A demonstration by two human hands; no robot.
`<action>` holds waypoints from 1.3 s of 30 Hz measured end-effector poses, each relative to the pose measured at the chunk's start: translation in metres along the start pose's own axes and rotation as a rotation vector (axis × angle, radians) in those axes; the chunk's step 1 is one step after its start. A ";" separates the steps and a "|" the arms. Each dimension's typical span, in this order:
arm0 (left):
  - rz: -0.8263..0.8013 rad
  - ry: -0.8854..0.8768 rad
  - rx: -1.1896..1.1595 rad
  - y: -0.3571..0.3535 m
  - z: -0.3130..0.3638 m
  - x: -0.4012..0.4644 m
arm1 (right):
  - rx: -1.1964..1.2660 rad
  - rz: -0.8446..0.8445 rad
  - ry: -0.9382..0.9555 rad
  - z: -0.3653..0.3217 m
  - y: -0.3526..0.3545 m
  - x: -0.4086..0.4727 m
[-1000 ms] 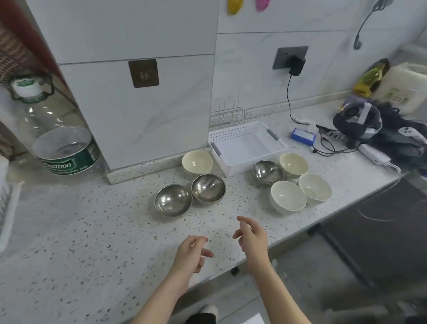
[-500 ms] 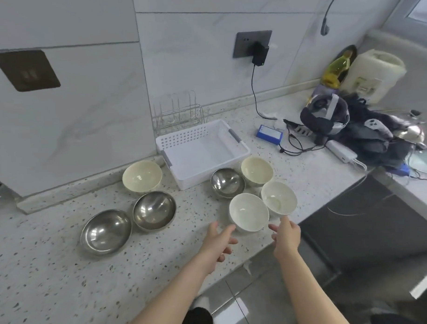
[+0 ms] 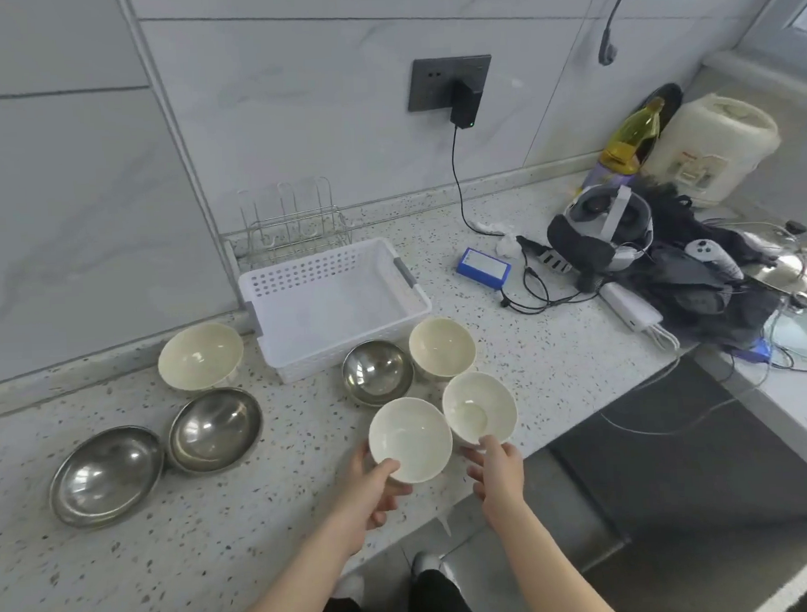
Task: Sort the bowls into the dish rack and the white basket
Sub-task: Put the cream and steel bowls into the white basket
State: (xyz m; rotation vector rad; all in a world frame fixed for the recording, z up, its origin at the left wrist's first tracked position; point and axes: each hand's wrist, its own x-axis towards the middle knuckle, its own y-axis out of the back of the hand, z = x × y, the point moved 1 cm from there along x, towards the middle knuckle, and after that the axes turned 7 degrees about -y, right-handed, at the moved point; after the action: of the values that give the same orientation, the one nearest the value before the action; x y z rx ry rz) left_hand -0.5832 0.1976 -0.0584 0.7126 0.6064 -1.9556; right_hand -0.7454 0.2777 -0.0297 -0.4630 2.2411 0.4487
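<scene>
Several bowls stand on the speckled counter. My left hand grips the near rim of a white bowl, thumb over the edge. My right hand touches the near side of a second white bowl, fingers curling at its rim. Behind these sit a steel bowl and a cream bowl. To the left are a cream bowl and two steel bowls. The white basket is empty. A wire dish rack stands behind it, against the wall.
At the right lie a blue box, a cable tangle, a headset, a controller, a white power bank, an oil bottle and a large jug. The counter edge runs just behind my hands.
The view has swung right and closer. Both hands reached forward from the counter edge; the left now grips the near white bowl and the right touches the bowl beside it.
</scene>
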 end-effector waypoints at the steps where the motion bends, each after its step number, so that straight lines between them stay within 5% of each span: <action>1: 0.011 0.001 -0.013 -0.004 -0.002 0.000 | -0.009 -0.029 -0.005 -0.001 0.003 0.003; 7: 0.129 -0.094 -0.112 -0.022 -0.012 -0.007 | -0.125 -0.112 -0.024 -0.016 0.024 0.020; 19: 0.241 -0.333 -0.428 -0.052 0.009 -0.042 | -0.152 -0.316 0.232 -0.075 0.060 0.019; 28: 0.324 -0.505 -0.482 -0.007 0.053 -0.066 | -0.152 -0.497 0.344 -0.125 -0.010 -0.004; 39: 0.496 -0.496 -0.394 0.068 0.080 -0.051 | -0.485 -0.543 0.630 -0.153 -0.116 -0.011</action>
State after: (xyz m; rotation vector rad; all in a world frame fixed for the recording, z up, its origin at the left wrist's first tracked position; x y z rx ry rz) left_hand -0.5212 0.1448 0.0255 0.0987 0.4334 -1.4123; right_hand -0.7817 0.1094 0.0549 -1.6043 2.4256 0.6103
